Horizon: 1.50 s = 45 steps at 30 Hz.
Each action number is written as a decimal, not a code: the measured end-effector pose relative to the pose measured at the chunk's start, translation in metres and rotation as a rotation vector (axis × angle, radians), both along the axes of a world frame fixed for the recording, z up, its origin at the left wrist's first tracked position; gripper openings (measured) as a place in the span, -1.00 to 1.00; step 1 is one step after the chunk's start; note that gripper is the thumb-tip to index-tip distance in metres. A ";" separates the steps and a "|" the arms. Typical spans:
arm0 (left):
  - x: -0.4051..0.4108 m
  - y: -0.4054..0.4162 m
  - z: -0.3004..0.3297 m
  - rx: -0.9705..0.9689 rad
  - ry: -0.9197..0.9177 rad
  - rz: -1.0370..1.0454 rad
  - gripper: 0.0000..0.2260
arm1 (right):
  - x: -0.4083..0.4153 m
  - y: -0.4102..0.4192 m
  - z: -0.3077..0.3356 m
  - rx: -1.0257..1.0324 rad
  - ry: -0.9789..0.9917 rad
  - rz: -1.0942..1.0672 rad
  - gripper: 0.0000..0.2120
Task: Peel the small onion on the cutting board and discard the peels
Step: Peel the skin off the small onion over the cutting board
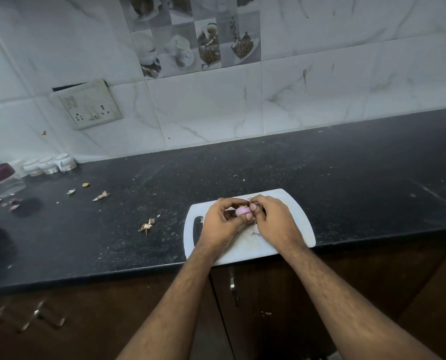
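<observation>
A small pink onion [242, 210] is held between both hands just above the white cutting board [294, 222]. My left hand [220, 224] cups it from the left, with the thumb under it. My right hand [271, 219] pinches at its right end, where a thin bit of brownish skin shows. The onion's visible side is smooth and pale pink. A pale piece of peel [256, 231] lies on the board under my right hand. Most of the onion is hidden by my fingers.
The board lies at the front edge of a black stone counter [346, 172]. Loose peels lie to the left: one [146, 226] close by, others [101, 196] farther off. White cups [49, 165] and a jar [1, 180] stand at the far left by the tiled wall.
</observation>
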<state>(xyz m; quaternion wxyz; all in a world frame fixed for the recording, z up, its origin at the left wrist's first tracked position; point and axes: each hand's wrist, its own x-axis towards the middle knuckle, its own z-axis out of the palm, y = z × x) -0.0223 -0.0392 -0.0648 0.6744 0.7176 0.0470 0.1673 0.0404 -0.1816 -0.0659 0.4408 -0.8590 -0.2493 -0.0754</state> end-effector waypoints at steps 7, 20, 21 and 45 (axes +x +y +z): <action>-0.003 -0.001 0.002 -0.047 -0.049 0.026 -0.60 | 0.004 -0.001 -0.001 -0.063 -0.013 -0.087 -0.73; -0.002 0.000 0.001 -0.035 -0.008 -0.035 -0.75 | -0.003 -0.002 0.002 -0.034 -0.054 0.085 -0.76; -0.002 0.000 0.001 -0.046 -0.001 -0.034 -0.75 | -0.004 -0.001 0.001 -0.044 -0.053 0.076 -0.76; 0.001 0.006 0.002 -0.194 -0.031 -0.037 -0.79 | 0.000 -0.003 0.003 0.053 -0.030 0.062 -0.80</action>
